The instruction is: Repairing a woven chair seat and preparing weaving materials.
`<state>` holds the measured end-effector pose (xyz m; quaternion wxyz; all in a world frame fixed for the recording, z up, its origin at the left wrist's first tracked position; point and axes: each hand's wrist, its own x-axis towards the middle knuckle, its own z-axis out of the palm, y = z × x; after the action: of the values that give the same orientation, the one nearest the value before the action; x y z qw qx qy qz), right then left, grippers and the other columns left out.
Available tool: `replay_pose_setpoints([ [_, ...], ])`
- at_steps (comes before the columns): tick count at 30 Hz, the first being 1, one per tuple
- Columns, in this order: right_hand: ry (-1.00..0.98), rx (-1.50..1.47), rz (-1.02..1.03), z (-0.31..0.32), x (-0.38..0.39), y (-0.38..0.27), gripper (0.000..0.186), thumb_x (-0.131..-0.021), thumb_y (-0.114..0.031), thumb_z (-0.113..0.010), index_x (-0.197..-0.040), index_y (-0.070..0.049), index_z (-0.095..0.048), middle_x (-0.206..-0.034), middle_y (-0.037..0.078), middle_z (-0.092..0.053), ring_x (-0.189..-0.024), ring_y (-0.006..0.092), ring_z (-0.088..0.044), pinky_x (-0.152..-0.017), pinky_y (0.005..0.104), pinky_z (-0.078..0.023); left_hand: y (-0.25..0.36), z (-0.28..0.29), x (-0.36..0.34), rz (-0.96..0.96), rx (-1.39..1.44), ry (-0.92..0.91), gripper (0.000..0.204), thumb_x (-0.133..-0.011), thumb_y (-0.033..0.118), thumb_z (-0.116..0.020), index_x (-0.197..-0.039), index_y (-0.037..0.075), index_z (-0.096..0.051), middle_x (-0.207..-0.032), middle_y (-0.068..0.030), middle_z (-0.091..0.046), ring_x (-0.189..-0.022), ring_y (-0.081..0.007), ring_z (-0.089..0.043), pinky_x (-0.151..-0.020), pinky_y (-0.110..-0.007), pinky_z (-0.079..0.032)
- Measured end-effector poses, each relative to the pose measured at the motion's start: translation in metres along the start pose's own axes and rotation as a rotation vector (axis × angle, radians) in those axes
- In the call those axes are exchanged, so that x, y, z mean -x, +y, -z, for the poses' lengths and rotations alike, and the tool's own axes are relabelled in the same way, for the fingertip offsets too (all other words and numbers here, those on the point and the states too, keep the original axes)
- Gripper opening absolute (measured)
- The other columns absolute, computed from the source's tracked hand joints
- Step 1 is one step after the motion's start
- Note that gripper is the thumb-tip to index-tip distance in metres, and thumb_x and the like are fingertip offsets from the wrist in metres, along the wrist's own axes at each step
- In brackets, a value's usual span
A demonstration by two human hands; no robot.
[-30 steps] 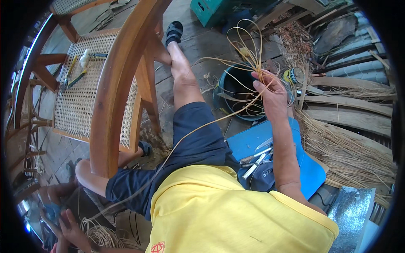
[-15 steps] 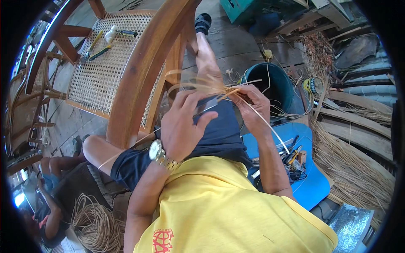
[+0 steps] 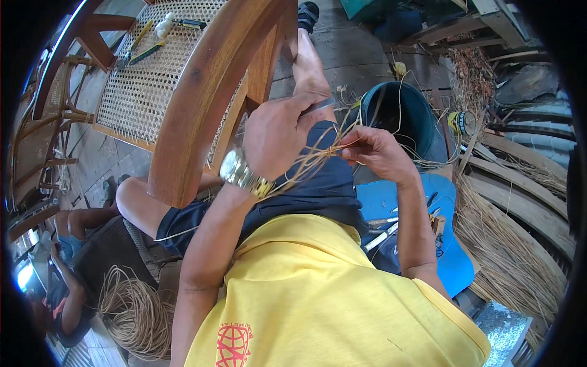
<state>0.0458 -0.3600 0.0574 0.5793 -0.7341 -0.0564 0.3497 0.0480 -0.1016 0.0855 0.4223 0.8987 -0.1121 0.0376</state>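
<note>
My right hand [image 3: 379, 153] is closed in a pinch on a bundle of cane strips [image 3: 324, 151], held above my lap at its knotted middle. The loose ends fan out toward my left wrist and up beside the bucket. My left hand [image 3: 275, 136], wearing a metal watch [image 3: 237, 168], is closed with its back turned up. A flat greyish blade [image 3: 319, 105] sticks out between its thumb and fingers, slightly blurred; its grip is hidden in the palm. The left hand is apart from the knot, over my thigh.
At the left stands a wooden chair [image 3: 202, 79] with a woven cane seat [image 3: 153, 79] bearing pliers and cutters. A green bucket [image 3: 422, 131] and a blue board [image 3: 452, 244] with tools lie right. Cane coils [image 3: 134, 312] sit lower left, near another person [image 3: 70, 300].
My left hand has moved up and away from the cane strips, with the blade now pointing up right. My right hand still pinches the bundle, slightly lower, and the strips hang differently.
</note>
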Motion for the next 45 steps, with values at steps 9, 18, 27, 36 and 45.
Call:
replay_pose_setpoints([
  [9,0.027,-0.051,-0.009,0.005,-0.002,0.011,0.015,-0.102,-0.014,-0.076,-0.111,-0.002,-0.075,-0.090,-0.004,-0.070,-0.080,0.0038,-0.057,-0.071,0.0216,-0.048,-0.015,-0.012,-0.002,0.207,0.275,-0.399,0.047,-0.098,0.036,-0.081,-0.124,-0.003,-0.077,-0.091,-0.0078,-0.080,-0.075,-0.0071,-0.068,-0.067,-0.028,-0.055],
  [18,-0.009,-0.021,0.002,0.003,-0.010,0.008,0.019,-0.103,-0.018,-0.076,-0.111,-0.001,-0.075,-0.086,-0.004,-0.069,-0.074,0.0016,-0.051,-0.065,0.0208,-0.042,-0.032,-0.019,0.003,0.230,0.352,-0.384,0.039,-0.093,0.023,-0.080,-0.124,-0.001,-0.076,-0.098,-0.0065,-0.080,-0.077,-0.0053,-0.065,-0.071,-0.026,-0.054],
  [27,-0.003,0.079,-0.019,-0.001,-0.012,0.000,0.019,-0.102,-0.019,-0.076,-0.110,-0.001,-0.076,-0.086,-0.004,-0.068,-0.077,0.0029,-0.056,-0.067,0.0216,-0.046,-0.030,-0.028,0.006,0.212,-0.078,-0.442,0.028,-0.089,0.022,-0.076,-0.112,0.007,-0.080,-0.097,-0.0129,-0.079,-0.085,-0.0278,-0.077,-0.079,-0.041,-0.058],
  [36,-0.067,-0.027,0.033,-0.005,-0.011,0.007,0.021,-0.102,-0.020,-0.076,-0.111,-0.001,-0.073,-0.091,-0.002,-0.069,-0.082,0.0046,-0.058,-0.073,0.0235,-0.048,-0.046,-0.039,-0.003,0.100,0.193,-0.561,0.028,-0.098,0.020,-0.077,-0.121,0.003,-0.078,-0.102,-0.0157,-0.080,-0.088,-0.0201,-0.075,-0.082,-0.034,-0.058],
  [45,-0.068,-0.168,0.079,-0.002,-0.009,0.012,0.019,-0.100,-0.021,-0.080,-0.102,-0.005,-0.069,-0.085,-0.004,-0.064,-0.073,0.0023,-0.052,-0.063,0.0216,-0.040,-0.052,-0.038,-0.001,0.240,0.412,-0.630,0.027,-0.100,0.017,-0.078,-0.121,-0.001,-0.076,-0.102,-0.0093,-0.081,-0.093,-0.0080,-0.071,-0.085,-0.028,-0.056],
])
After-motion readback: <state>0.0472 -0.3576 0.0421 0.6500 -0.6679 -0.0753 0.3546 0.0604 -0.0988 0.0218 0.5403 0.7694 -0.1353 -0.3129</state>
